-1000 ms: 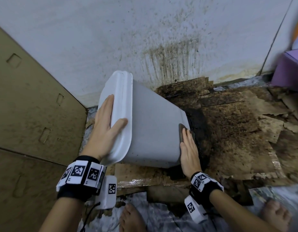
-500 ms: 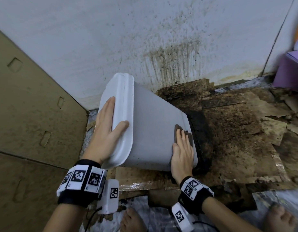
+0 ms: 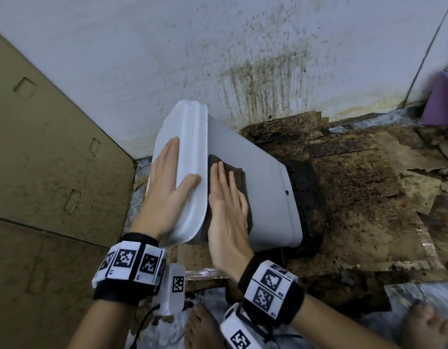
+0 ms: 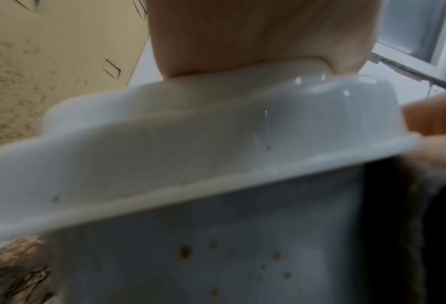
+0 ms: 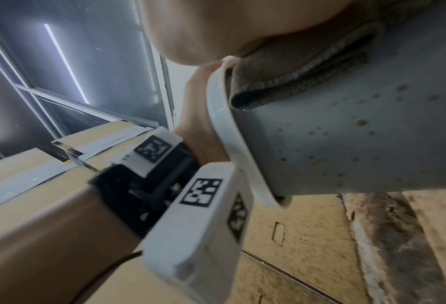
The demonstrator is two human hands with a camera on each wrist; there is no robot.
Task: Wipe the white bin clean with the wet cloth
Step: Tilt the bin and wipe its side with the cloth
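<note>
- The white bin [image 3: 250, 195] lies tipped on its side on stained floor cardboard [image 3: 364, 197], below the spattered wall [image 3: 218, 59].
- The right hand [image 3: 226, 215], its grip flat and open, presses the wet cloth [image 3: 239, 177] on the bin's side, just beside the rim.
- The left hand [image 3: 167, 182] braces the rim, fingers straight.
- Brown specks [image 5: 361, 123] on the lower side likely need firm, overlapping strokes.

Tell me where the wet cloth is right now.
In the head view, the dark brown wet cloth lies flat on the tilted white plastic bin's side, beside its lid rim, pressed under the right hand.
</note>
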